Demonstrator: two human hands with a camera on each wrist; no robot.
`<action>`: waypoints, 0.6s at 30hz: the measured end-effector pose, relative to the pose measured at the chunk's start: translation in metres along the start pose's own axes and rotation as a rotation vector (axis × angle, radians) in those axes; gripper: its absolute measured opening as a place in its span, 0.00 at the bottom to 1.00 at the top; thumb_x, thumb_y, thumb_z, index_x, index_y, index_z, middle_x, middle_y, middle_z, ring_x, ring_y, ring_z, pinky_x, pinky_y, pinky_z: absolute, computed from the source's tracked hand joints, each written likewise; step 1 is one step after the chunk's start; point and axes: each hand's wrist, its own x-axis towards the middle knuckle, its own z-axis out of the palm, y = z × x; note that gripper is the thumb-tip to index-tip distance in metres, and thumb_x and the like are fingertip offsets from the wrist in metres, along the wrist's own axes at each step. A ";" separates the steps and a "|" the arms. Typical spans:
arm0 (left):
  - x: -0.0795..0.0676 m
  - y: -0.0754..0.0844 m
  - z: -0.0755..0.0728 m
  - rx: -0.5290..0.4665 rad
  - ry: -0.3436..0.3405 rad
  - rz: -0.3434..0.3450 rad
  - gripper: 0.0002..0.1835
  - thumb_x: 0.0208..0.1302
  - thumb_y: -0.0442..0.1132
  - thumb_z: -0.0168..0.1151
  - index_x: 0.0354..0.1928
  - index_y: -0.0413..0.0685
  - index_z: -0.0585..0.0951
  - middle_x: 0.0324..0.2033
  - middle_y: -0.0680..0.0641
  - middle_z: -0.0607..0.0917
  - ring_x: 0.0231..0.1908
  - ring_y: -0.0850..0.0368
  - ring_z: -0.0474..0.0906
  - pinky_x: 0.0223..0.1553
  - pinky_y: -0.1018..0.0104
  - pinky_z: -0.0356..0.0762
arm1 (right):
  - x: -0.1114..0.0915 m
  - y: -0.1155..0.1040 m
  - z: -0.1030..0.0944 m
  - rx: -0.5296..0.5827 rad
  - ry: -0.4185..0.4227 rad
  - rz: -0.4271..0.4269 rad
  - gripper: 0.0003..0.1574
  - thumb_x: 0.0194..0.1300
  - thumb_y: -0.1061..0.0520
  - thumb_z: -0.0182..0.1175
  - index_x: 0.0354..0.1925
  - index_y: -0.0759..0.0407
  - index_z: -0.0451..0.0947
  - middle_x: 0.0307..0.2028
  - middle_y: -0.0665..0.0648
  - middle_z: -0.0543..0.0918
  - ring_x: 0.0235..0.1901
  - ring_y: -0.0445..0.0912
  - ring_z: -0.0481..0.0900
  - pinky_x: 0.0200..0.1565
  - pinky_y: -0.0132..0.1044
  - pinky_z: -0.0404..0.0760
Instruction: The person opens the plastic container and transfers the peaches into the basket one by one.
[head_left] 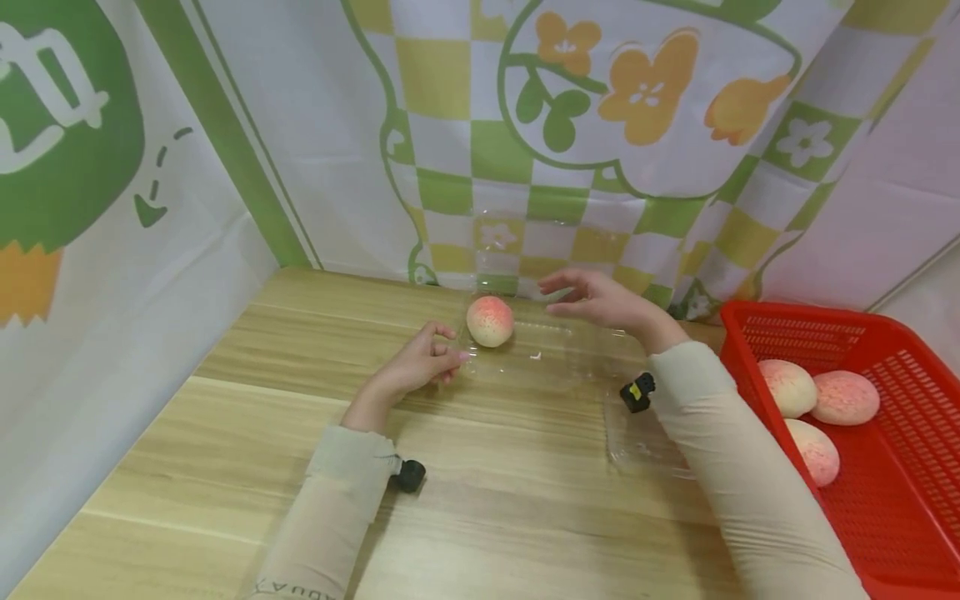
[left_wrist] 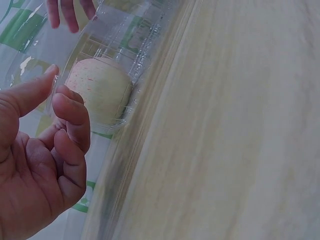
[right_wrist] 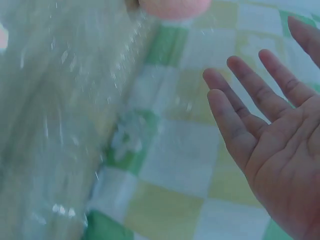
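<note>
A pink and cream peach [head_left: 490, 322] sits in the left end of a clear plastic container [head_left: 551, 337]; the lid [head_left: 517, 229] appears raised behind it, though its outline is faint. My left hand [head_left: 420, 360] is at the container's left edge, its thumb and index finger pinching the clear rim. In the left wrist view the peach [left_wrist: 100, 90] lies just beyond those fingertips. My right hand [head_left: 600, 302] hovers above the container's right part, palm facing in. The right wrist view shows this hand [right_wrist: 280, 130] with its fingers spread and nothing held.
A red plastic basket [head_left: 911, 500] stands at the right with three more peaches [head_left: 846, 397] inside. Another clear plastic piece [head_left: 637, 450] lies on the wooden table [head_left: 480, 517] beneath the right forearm. A patterned curtain [head_left: 435, 75] hangs behind the table.
</note>
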 end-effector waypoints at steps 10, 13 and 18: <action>0.000 0.001 0.001 -0.016 -0.001 0.003 0.28 0.73 0.38 0.57 0.64 0.36 0.55 0.25 0.51 0.77 0.24 0.62 0.72 0.28 0.71 0.69 | 0.025 0.010 0.036 0.015 -0.064 0.051 0.42 0.66 0.59 0.64 0.72 0.66 0.59 0.69 0.71 0.66 0.64 0.69 0.70 0.64 0.58 0.72; 0.000 0.001 0.000 -0.013 0.004 0.001 0.29 0.72 0.38 0.58 0.65 0.36 0.55 0.25 0.51 0.78 0.25 0.61 0.73 0.29 0.70 0.69 | 0.032 0.015 0.046 0.005 -0.065 0.016 0.45 0.63 0.60 0.66 0.72 0.68 0.57 0.70 0.72 0.64 0.66 0.69 0.68 0.65 0.58 0.71; 0.000 0.000 0.000 -0.009 0.010 -0.004 0.29 0.72 0.39 0.59 0.65 0.36 0.56 0.26 0.50 0.78 0.26 0.61 0.74 0.31 0.69 0.71 | 0.043 0.020 0.058 0.009 -0.056 -0.041 0.46 0.61 0.63 0.68 0.72 0.70 0.57 0.70 0.72 0.64 0.69 0.65 0.64 0.66 0.57 0.70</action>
